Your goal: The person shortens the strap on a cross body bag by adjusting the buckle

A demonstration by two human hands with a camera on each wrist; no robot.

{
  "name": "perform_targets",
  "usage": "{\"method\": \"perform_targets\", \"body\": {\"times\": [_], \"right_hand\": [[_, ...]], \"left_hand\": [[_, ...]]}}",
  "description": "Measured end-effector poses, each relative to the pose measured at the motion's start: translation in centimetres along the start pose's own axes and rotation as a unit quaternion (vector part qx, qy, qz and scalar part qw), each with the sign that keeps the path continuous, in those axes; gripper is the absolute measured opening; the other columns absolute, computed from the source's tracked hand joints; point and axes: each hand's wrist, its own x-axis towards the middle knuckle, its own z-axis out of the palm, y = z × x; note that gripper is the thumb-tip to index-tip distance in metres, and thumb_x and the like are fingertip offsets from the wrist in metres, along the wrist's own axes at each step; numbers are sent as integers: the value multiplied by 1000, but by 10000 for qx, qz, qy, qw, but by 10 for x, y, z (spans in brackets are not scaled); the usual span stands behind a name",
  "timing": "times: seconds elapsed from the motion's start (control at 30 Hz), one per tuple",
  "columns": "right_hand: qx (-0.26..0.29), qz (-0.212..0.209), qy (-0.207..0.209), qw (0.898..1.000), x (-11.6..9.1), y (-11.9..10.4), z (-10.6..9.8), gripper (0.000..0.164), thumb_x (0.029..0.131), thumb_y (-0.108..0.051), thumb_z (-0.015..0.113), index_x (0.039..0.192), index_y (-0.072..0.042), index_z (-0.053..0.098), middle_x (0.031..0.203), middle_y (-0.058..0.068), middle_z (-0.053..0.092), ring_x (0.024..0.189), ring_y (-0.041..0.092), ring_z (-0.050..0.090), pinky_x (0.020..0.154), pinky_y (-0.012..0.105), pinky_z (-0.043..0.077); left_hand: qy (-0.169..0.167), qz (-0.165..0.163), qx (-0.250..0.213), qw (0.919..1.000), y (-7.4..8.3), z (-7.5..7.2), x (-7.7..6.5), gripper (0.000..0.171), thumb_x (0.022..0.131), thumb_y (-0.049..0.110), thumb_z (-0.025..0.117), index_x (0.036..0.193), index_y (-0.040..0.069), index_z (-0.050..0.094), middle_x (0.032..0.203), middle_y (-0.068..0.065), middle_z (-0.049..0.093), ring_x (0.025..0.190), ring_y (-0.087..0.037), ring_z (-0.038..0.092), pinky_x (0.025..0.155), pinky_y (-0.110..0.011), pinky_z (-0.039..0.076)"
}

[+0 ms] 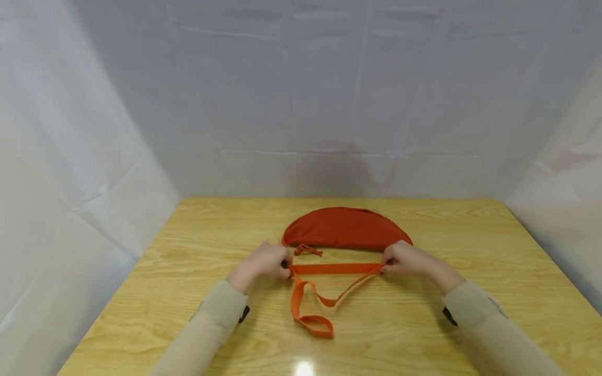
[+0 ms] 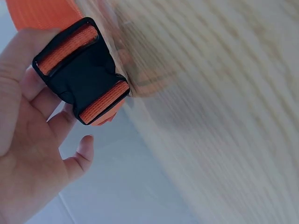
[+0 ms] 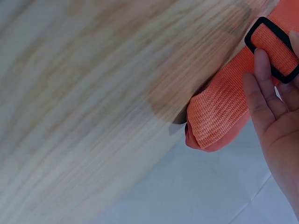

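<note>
A red-orange waist bag lies flat on the table, its curved side away from me. Its orange strap runs taut between both hands, and a loose part trails in loops toward me. My left hand pinches the black side-release buckle, which is fastened, with webbing through both ends. At the strap's other end, my right hand holds the webbing at a black slider, close to the bag's right corner. Part of that slider is out of the right wrist view.
A wood-grain table carries the bag. White sheeting hangs behind the table and along both sides. A short red cord lies by the bag's near edge.
</note>
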Motion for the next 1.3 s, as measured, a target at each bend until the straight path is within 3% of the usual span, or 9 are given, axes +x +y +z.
{"method": "perform_targets", "body": {"times": [0.13,0.47,0.7,1.03,1.3], "right_hand": [[44,-28,3,10000,0,2,-1,13,82,-9,63,70,-10,66,67,-11,55,55,0,46,52,20,42],[215,10,-63,9997,-3,6,-1,12,83,-13,63,72,-13,67,68,-11,56,54,0,46,51,20,42],[272,43,-70,9996,-5,9,-5,12,83,-11,62,72,-10,67,69,-8,57,56,1,48,52,21,44],[405,325,-86,9986,-27,18,-12,19,82,-7,62,63,-9,58,58,-12,44,51,0,34,49,20,34],[127,540,59,9984,-44,32,-19,12,80,-5,64,69,-10,65,67,-6,58,56,1,46,51,22,42]], "left_hand": [[-35,7,-55,10000,1,-3,-1,13,74,18,63,64,22,56,60,12,49,55,-7,38,77,-43,35],[-25,206,-43,9998,1,-4,-1,20,73,16,61,58,20,49,53,11,36,52,-6,31,65,-34,28],[48,323,-141,9994,0,-4,0,19,72,16,62,58,20,51,53,11,38,52,-7,31,64,-33,28],[39,63,-139,9999,-16,-1,-12,17,72,16,64,59,21,55,54,10,44,50,-6,33,54,-26,29],[74,-144,-77,9998,-27,0,-19,15,72,13,66,62,21,58,60,12,48,57,-8,38,65,-36,34]]}}
